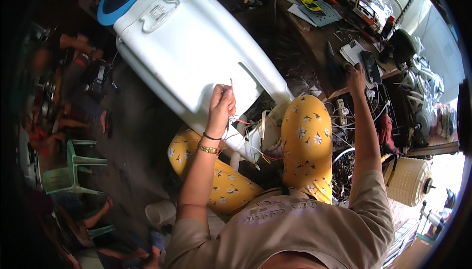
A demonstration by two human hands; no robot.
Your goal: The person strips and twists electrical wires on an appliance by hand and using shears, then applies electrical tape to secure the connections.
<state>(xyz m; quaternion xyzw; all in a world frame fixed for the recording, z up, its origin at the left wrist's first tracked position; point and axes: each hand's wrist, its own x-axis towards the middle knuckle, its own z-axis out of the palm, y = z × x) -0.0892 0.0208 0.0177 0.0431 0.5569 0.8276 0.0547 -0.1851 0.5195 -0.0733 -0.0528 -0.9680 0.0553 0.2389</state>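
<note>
A large white plastic washing machine body point(191, 43) with a blue-rimmed top point(105, 11) lies tilted across my front, its lower end between my knees. My left hand point(222, 103) is closed on a thin red wire point(231, 83), whose end sticks up above the fingers. Below that hand, several loose red, white and yellow wires point(265, 157) hang at the machine's lower end. My right hand point(357, 78) reaches to the workbench point(314, 43) on the right, its fingers curled at a small roundish thing that I cannot make out. A black phone-like object point(371, 66) lies beside it.
Papers, a yellow packet point(311, 5) and tools lie on the bench. A red power drill point(387, 134) and a white power strip point(342, 111) are lower right. On the left are a green plastic chair point(73, 168), a white bucket point(160, 212) and other people.
</note>
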